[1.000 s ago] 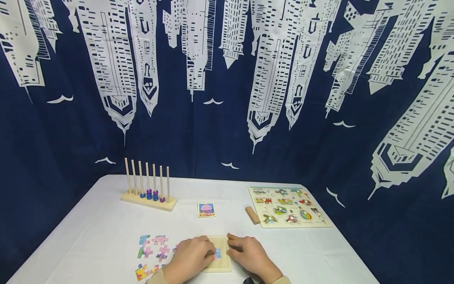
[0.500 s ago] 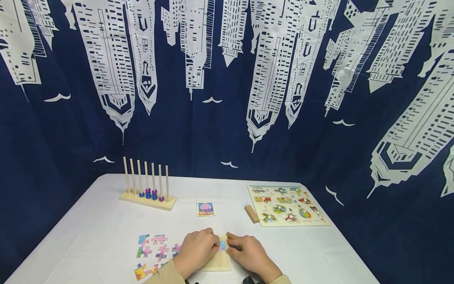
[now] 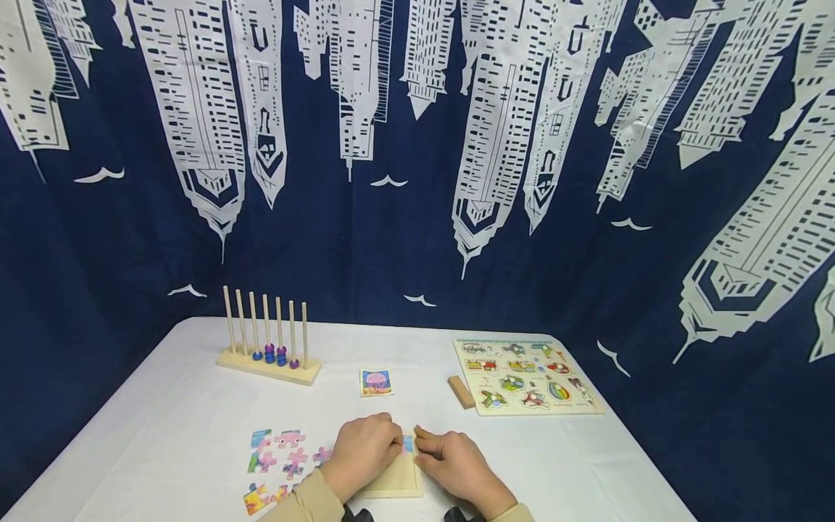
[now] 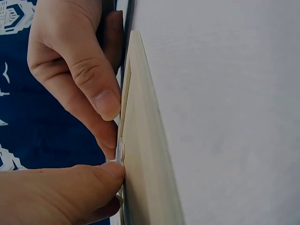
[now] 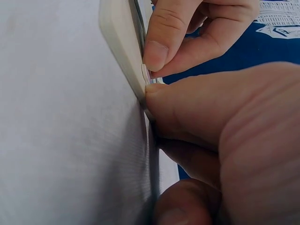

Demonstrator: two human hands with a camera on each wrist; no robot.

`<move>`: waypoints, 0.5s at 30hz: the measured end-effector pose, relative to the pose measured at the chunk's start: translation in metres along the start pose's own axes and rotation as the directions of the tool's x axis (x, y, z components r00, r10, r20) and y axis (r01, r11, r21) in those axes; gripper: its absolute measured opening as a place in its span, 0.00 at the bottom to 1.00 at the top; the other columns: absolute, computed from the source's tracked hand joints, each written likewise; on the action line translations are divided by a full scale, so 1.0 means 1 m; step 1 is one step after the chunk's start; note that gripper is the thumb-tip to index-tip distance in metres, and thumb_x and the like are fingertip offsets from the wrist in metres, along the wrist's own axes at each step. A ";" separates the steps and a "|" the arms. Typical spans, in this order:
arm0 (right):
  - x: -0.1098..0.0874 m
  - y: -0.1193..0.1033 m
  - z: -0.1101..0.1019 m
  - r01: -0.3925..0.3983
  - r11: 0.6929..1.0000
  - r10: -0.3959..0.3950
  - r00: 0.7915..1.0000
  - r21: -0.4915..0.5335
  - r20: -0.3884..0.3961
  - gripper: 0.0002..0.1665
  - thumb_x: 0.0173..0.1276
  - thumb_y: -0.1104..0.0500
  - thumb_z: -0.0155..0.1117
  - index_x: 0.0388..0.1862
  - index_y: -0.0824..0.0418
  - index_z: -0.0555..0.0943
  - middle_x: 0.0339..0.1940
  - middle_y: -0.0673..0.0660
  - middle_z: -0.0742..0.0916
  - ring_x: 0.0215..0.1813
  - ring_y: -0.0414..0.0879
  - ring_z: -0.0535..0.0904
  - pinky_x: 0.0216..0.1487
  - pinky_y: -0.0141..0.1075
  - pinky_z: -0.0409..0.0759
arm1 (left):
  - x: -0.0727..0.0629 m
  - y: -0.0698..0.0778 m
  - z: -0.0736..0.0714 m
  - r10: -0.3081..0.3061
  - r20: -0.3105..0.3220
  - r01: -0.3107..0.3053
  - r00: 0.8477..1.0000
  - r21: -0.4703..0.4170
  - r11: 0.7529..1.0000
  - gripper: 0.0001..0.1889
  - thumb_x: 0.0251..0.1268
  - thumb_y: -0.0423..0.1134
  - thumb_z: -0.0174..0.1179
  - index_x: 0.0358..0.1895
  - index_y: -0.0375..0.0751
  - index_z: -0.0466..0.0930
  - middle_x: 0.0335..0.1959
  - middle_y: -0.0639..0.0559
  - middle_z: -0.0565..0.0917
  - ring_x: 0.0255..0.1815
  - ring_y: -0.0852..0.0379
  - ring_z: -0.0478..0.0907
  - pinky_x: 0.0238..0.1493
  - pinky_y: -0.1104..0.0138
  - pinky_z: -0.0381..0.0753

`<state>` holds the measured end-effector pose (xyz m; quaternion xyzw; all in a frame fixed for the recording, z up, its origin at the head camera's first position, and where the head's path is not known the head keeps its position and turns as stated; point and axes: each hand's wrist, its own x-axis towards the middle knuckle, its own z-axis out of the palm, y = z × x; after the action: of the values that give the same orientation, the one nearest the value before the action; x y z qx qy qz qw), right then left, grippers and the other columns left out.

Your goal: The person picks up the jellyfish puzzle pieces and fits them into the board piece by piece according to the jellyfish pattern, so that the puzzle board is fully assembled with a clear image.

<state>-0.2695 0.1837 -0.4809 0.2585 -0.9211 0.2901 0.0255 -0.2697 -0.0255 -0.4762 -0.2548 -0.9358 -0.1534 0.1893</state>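
Hung with navy cloth (image 3: 365, 246), nine through three o'clock, bearing inverted white skyscrapers (image 3: 485, 138); furnished toward six with a white table (image 3: 574, 464).

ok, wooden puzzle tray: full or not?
Not full: the tray shows bare wood along its bottom. A blue piece is at the upper right; loose pieces lie outside. The left hand hides its upper left.

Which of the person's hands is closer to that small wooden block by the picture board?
Right. The right hand is in front of the wooden block, at the right edge of the tray; the left hand is farther away, to the left, over the tray.
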 end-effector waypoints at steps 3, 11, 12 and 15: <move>0.000 0.000 0.000 0.005 1.000 -0.005 1.000 -0.012 0.000 0.20 0.69 0.53 0.71 0.58 0.58 0.87 0.63 0.53 0.86 0.63 0.54 0.83 0.61 0.50 0.81 | -0.002 -0.003 -0.002 -0.021 0.018 0.022 1.000 -0.057 0.998 0.05 0.56 0.44 0.76 0.27 0.56 0.89 0.25 0.67 0.79 0.22 0.70 0.72 0.23 0.71 0.73; 0.003 0.000 0.001 -0.029 1.000 0.029 1.000 -0.003 0.009 0.20 0.68 0.53 0.71 0.57 0.57 0.87 0.63 0.52 0.86 0.64 0.53 0.82 0.64 0.52 0.78 | -0.027 -0.044 -0.056 -0.242 0.047 0.246 0.969 -0.129 0.961 0.06 0.56 0.45 0.76 0.37 0.56 0.90 0.32 0.67 0.83 0.32 0.63 0.81 0.30 0.62 0.78; 0.003 0.000 0.001 -0.032 0.999 0.032 0.999 0.001 0.009 0.20 0.68 0.53 0.71 0.57 0.57 0.87 0.63 0.52 0.86 0.65 0.54 0.82 0.64 0.53 0.78 | -0.033 -0.054 -0.065 -0.285 0.045 0.288 0.958 -0.126 0.949 0.07 0.56 0.45 0.77 0.37 0.56 0.90 0.32 0.67 0.84 0.33 0.62 0.82 0.31 0.61 0.79; 0.003 0.000 0.001 -0.037 0.999 0.037 0.999 0.010 0.017 0.21 0.68 0.52 0.71 0.58 0.56 0.87 0.64 0.52 0.85 0.65 0.54 0.82 0.65 0.53 0.77 | -0.053 -0.085 -0.084 -0.416 0.037 0.417 0.909 -0.138 0.899 0.07 0.58 0.44 0.76 0.39 0.56 0.90 0.34 0.64 0.86 0.37 0.58 0.83 0.35 0.57 0.80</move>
<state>-0.2722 0.1818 -0.4816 0.2440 -0.9244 0.2931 0.0111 -0.2500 -0.1497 -0.4412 -0.0624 -0.9558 -0.2561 0.1303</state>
